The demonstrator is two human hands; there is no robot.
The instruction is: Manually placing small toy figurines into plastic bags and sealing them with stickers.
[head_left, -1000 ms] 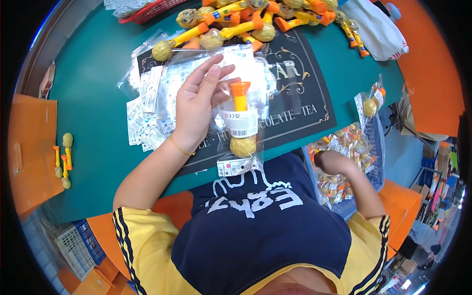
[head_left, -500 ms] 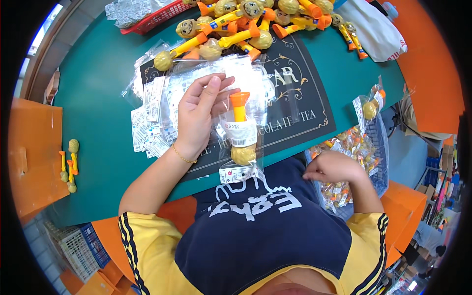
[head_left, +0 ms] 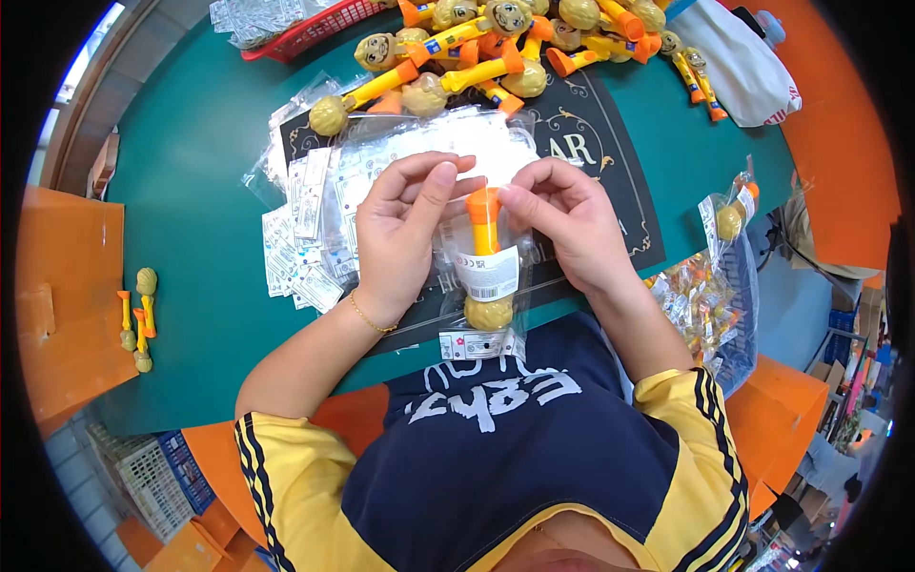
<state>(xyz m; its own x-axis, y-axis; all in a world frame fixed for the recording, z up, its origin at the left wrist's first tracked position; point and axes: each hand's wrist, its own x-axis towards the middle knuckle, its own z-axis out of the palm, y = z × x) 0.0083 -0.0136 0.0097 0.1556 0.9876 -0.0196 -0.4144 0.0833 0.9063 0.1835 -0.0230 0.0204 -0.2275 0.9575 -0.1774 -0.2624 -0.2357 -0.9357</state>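
In front of my chest is a clear plastic bag (head_left: 522, 250) with a gold-headed toy (head_left: 486, 236) inside. The toy's orange flared end points away from me, its yellow stem runs down from there, and the gold knobby head lies nearest my chest. A white printed label (head_left: 488, 275) covers the stem's lower part. My left hand (head_left: 405, 229) is closed at the bag's upper left edge, thumb and fingers near the orange end. On the other side my right hand (head_left: 577, 224) pinches the bag's upper right edge, thumb beside the orange end.
Loose gold-headed toys (head_left: 477, 71) are heaped at the far side. Flat printed bags (head_left: 310, 205) lie left of my hands on a black mat (head_left: 620, 191). A crate (head_left: 734, 334) of bagged toys stands at my right; a red basket (head_left: 305, 38) sits far left.
My right hand has come up from beside the crate to the bag's upper right edge. The left hand stays at the bag, and the whole view has shifted slightly.
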